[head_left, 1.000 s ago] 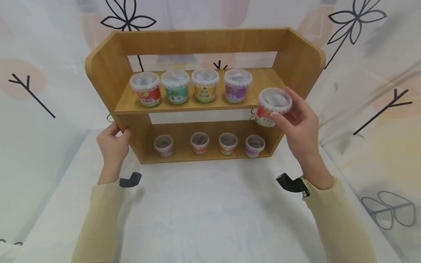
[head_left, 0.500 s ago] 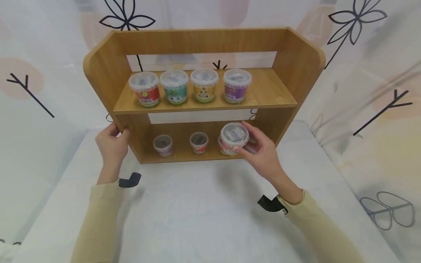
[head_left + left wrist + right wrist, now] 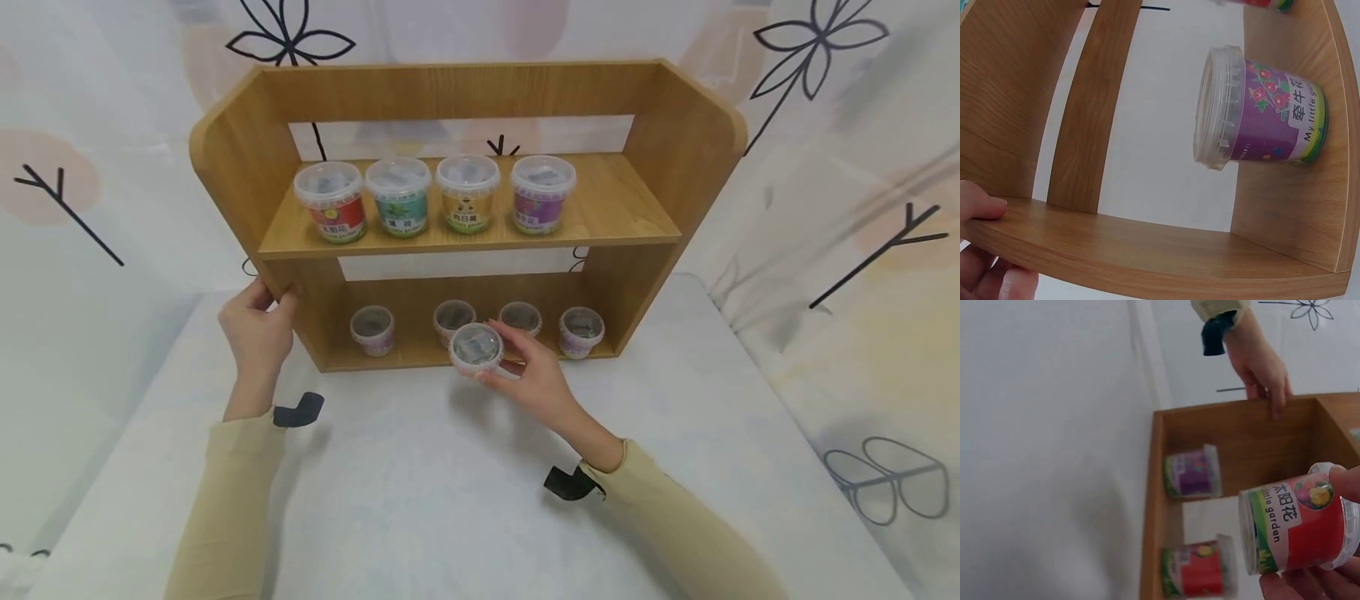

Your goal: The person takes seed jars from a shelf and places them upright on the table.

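Observation:
A two-level wooden shelf (image 3: 465, 92) stands on a white cloth. My right hand (image 3: 517, 371) grips a red-labelled tub with a clear lid (image 3: 476, 347) just in front of the lower level, between two of the tubs standing there. The right wrist view shows the same red tub (image 3: 1300, 525) lying sideways, held in my fingertips (image 3: 1310, 584). My left hand (image 3: 258, 325) grips the front edge of the shelf's left side panel, with the thumb (image 3: 982, 206) on the wood. A purple tub (image 3: 1260, 115) stands close by on the lower level.
The upper level carries a red tub (image 3: 332, 202), a green one (image 3: 399, 197), a yellow one (image 3: 467, 193) and a purple one (image 3: 542, 193), with bare wood to their right. Several small tubs line the lower level (image 3: 372, 329). Patterned white cloth (image 3: 450, 500) covers the table and hangs behind.
My right hand has carried the red tub from the right end of the upper level down and leftward to the front of the lower level. The left hand has stayed on the side panel.

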Available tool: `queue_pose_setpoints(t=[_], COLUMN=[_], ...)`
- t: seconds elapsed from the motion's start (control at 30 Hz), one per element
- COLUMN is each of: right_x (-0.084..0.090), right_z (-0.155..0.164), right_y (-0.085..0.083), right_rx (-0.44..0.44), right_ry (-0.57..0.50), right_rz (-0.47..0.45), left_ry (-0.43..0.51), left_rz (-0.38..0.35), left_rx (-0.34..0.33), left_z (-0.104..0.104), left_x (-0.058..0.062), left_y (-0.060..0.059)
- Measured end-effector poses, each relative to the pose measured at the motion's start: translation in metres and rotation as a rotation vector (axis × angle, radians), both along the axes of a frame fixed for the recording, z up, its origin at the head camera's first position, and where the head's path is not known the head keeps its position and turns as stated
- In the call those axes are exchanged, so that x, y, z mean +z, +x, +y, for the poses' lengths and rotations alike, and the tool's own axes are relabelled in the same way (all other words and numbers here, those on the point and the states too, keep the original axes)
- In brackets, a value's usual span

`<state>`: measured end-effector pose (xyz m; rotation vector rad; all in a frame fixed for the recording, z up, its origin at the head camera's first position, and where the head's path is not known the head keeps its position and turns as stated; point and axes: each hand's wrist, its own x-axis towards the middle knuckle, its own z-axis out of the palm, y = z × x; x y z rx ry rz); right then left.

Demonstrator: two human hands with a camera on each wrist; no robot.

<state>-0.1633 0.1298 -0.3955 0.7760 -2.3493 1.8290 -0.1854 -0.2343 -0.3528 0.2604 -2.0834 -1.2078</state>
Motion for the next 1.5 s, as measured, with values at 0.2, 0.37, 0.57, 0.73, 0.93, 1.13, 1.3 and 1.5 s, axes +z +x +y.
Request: queue_pose_setpoints(t=[0.2, 0.37, 0.57, 0.73, 0.93, 1.13, 1.3, 1.5], right_x=[-0.017, -0.028, -0.037, -0.046, -0.051, -0.051, -0.054, -0.052], right_z=[-0.019, -0.038, -0.055, -0.068, -0.087, -0.107, -0.119, -0.133], right_y=[0.000, 0.000, 0.000, 0.002, 0.003, 0.006, 0.003, -0.003], right_rx=[0.052, 0.085, 0.107, 0.140, 0.162, 0.184, 0.175, 0.175], right_ry=[0.053, 0.060, 0.078, 0.093, 0.089, 0.110, 0.126, 0.118], right_rz=[0.000, -0.011, -0.059, -0.086, -0.092, -0.078, -0.065, -0.101], left_ry=[0.000, 0.022, 0.053, 0.098, 0.116, 0.142, 0.154, 0.149], left_rz=[0.004, -0.004, -0.024, -0.032, -0.064, -0.090, -0.114, -0.094], left_rx=[0.000, 0.009, 0.010, 0.007, 0.010, 0.015, 0.015, 0.024], left_z=[0.002, 0.002, 0.004, 0.005, 0.005, 0.005, 0.007, 0.008], left_x=[0.000, 0.001, 0.004, 0.003, 0.003, 0.004, 0.003, 0.004], left_y=[0.000, 0.003, 0.001, 0.000, 0.000, 0.002, 0.001, 0.001])
